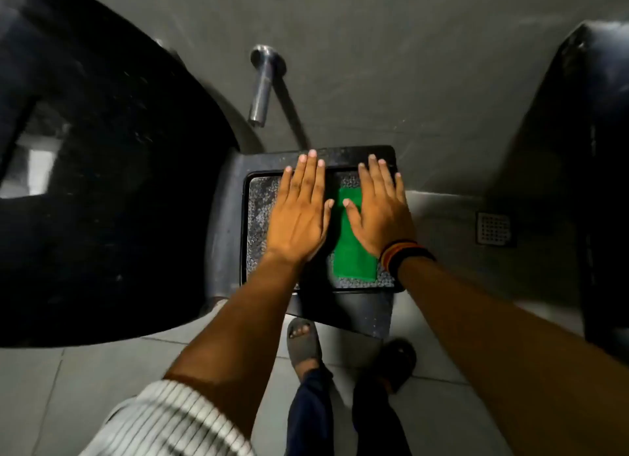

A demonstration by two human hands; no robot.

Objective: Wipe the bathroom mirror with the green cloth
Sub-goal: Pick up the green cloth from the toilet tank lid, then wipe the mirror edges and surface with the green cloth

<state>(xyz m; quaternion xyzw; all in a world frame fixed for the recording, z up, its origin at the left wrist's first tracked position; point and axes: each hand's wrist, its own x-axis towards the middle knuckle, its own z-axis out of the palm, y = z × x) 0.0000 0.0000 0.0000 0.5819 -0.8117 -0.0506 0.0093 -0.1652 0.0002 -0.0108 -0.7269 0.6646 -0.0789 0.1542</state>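
Observation:
A folded green cloth [352,251] lies on the speckled top of a dark square stand [258,197], towards its right side. My left hand [299,214] is flat, palm down, fingers spread, over the stand just left of the cloth. My right hand [379,210] is also flat with fingers apart, hovering over or resting on the cloth's upper right part; I cannot tell if it touches. A dark wristband sits on my right wrist. Neither hand grips anything. No mirror is in view.
A large dark rounded basin [112,197] fills the left. A metal tap [263,81] juts from the grey wall above the stand. Another dark fixture [602,183] stands at the right edge. A floor drain [494,228] lies right of the stand. My sandalled feet [303,343] stand on the tiles below.

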